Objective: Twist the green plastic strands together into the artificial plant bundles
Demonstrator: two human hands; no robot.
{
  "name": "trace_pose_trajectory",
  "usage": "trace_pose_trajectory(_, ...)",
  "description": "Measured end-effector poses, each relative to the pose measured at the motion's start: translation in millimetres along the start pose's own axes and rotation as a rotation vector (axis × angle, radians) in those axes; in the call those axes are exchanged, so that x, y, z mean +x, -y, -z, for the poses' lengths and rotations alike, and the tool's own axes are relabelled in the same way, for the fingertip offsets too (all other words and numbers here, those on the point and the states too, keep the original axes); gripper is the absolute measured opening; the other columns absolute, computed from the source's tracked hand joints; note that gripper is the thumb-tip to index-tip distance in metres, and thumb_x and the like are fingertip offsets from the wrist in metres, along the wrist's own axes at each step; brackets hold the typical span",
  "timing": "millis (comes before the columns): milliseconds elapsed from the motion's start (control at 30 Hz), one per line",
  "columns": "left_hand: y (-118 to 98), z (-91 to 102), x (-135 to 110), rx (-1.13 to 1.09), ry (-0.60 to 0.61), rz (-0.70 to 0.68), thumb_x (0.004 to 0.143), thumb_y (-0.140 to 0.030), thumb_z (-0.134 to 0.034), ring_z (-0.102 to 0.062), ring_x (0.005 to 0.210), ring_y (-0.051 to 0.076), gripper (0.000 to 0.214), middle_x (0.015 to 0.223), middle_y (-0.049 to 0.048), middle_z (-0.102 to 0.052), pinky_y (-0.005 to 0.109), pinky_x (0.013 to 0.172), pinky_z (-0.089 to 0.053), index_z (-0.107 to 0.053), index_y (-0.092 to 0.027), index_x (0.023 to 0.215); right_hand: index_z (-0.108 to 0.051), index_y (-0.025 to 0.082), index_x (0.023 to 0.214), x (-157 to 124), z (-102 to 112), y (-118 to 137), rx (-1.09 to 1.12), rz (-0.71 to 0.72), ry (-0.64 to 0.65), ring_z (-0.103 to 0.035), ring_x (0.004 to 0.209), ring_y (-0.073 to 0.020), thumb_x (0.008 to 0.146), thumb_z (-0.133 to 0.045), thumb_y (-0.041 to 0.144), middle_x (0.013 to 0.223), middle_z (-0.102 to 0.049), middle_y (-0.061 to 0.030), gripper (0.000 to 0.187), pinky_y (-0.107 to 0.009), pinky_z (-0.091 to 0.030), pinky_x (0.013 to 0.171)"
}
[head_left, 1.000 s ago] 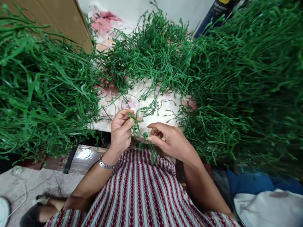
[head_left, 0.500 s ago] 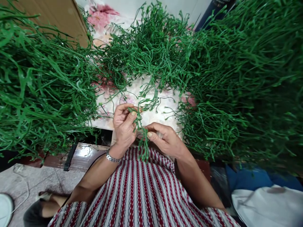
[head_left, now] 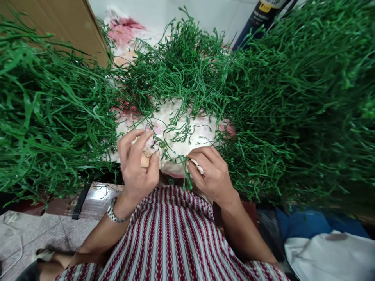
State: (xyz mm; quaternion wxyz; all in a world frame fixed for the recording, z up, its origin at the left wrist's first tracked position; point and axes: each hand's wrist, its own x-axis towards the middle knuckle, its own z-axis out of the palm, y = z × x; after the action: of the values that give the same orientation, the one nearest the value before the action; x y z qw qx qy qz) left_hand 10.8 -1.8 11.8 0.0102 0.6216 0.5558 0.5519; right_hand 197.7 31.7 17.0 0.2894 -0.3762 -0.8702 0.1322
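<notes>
My right hand (head_left: 213, 174) is closed in a pinch on a small bunch of green plastic stems (head_left: 187, 175), which hangs from its fingertips over my lap. A thin green strand (head_left: 164, 146) runs from that bunch toward my left hand (head_left: 137, 166). The left hand's fingers are spread apart, with the thumb and forefinger close to the strand, and it wears a metal watch (head_left: 115, 214). Both hands hover at the near edge of a flowered cloth (head_left: 202, 132) scattered with loose stems.
Large heaps of green plastic stems rise on the left (head_left: 49, 117), at the back (head_left: 187, 70) and on the right (head_left: 299, 109). A cardboard box (head_left: 58, 23) stands at the back left. Blue and white cloth (head_left: 322, 246) lies at lower right. My striped garment (head_left: 175, 238) covers my lap.
The left hand has let go of the bunch and spread its fingers, moving slightly left. The right hand has closed on the bunch and holds it alone.
</notes>
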Motion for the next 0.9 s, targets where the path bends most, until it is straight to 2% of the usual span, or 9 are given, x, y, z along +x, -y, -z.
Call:
trace_pose_trajectory(67,-10,2.9,4,0.001,0.119,-0.164,0.073,-0.009,-0.057,-0.048,0.108,0.024,0.044,0.111,0.0068,-0.054,0.043,0.097,-0.038,-0.055,-0.024,0.114,-0.059,0.018,0.089,3,0,-2,-0.048,0.042,0.007,-0.053,0.084,-0.02,0.083,-0.048,0.016,0.087,-0.062,-0.0073,0.012,-0.036,-0.043,0.078)
trace_pose_trajectory(133,-16,-0.8,8,-0.021,0.333,-0.252,0.074,-0.005,-0.051,-0.052,0.102,0.023,0.038,0.103,0.0071,-0.058,0.042,0.092,-0.042,-0.057,-0.023,0.108,-0.059,0.018,0.087,6,-2,-5,-0.099,0.07,0.019,-0.053,0.079,-0.0192,0.084,-0.047,0.015,0.08,-0.061,-0.0064,0.013,-0.035,-0.043,0.074)
trace_pose_trajectory(200,-17,-7.8,10,0.002,0.512,-0.238,0.076,-0.005,-0.046,-0.054,0.093,0.022,0.03,0.092,0.0079,-0.06,0.039,0.086,-0.044,-0.058,-0.018,0.101,-0.058,0.017,0.084,8,-5,-7,-0.12,0.078,0.03,-0.052,0.074,-0.0182,0.085,-0.044,0.014,0.075,-0.059,-0.006,0.015,-0.033,-0.043,0.07)
trace_pose_trajectory(267,-14,-14.5,10,0.043,0.571,-0.176,0.078,-0.007,-0.045,-0.054,0.09,0.022,0.026,0.089,0.0085,-0.061,0.038,0.082,-0.045,-0.057,-0.016,0.099,-0.058,0.017,0.084,9,-8,-10,-0.107,0.082,0.027,-0.052,0.073,-0.0178,0.085,-0.043,0.014,0.075,-0.058,-0.0063,0.016,-0.032,-0.044,0.07)
trace_pose_trajectory(400,-5,-20.4,5,0.113,0.607,-0.067,0.077,-0.009,-0.045,-0.054,0.093,0.023,0.032,0.096,0.009,-0.061,0.038,0.083,-0.043,-0.053,-0.017,0.107,-0.059,0.016,0.089,8,-12,-11,-0.127,0.116,-0.008,-0.053,0.079,-0.0198,0.085,-0.043,0.015,0.08,-0.058,-0.0085,0.017,-0.035,-0.046,0.074)
trace_pose_trajectory(500,-1,-19.3,2,0.116,0.612,0.007,0.075,-0.007,-0.045,-0.058,0.085,0.021,0.027,0.087,0.0058,-0.063,0.034,0.077,-0.044,-0.056,-0.019,0.096,-0.059,0.016,0.09,6,-16,-8,-0.116,0.156,-0.045,-0.052,0.082,-0.0206,0.084,-0.045,0.014,0.082,-0.059,-0.009,0.016,-0.036,-0.046,0.075)
trace_pose_trajectory(633,0,-15.9,1,0.066,0.506,0.09,0.072,-0.006,-0.045,-0.06,0.072,0.016,0.022,0.079,0.0018,-0.064,0.026,0.068,-0.044,-0.057,-0.02,0.084,-0.057,0.017,0.097,5,-18,-5,0.074,0.103,-0.11,-0.055,0.087,-0.0194,0.084,-0.047,0.014,0.089,-0.06,-0.0085,0.017,-0.035,-0.048,0.078)
trace_pose_trajectory(767,1,-15.8,0,0.046,0.389,0.059,0.071,-0.005,-0.045,-0.059,0.069,0.015,0.024,0.077,0.0015,-0.065,0.026,0.066,-0.043,-0.057,-0.02,0.085,-0.056,0.02,0.104,6,-5,-4,0.245,-0.029,-0.118,-0.057,0.091,-0.0191,0.085,-0.047,0.015,0.096,-0.061,-0.0078,0.022,-0.036,-0.049,0.078)
trace_pose_trajectory(900,3,-19.8,-3,0.089,0.318,-0.073,0.068,-0.004,-0.046,-0.057,0.066,0.016,0.026,0.074,0.0025,-0.064,0.028,0.064,-0.041,-0.057,-0.019,0.085,-0.06,0.022,0.096,11,16,-2,0.241,-0.134,-0.304,-0.058,0.085,-0.0192,0.085,-0.047,0.017,0.088,-0.062,-0.0058,0.017,-0.035,-0.047,0.074)
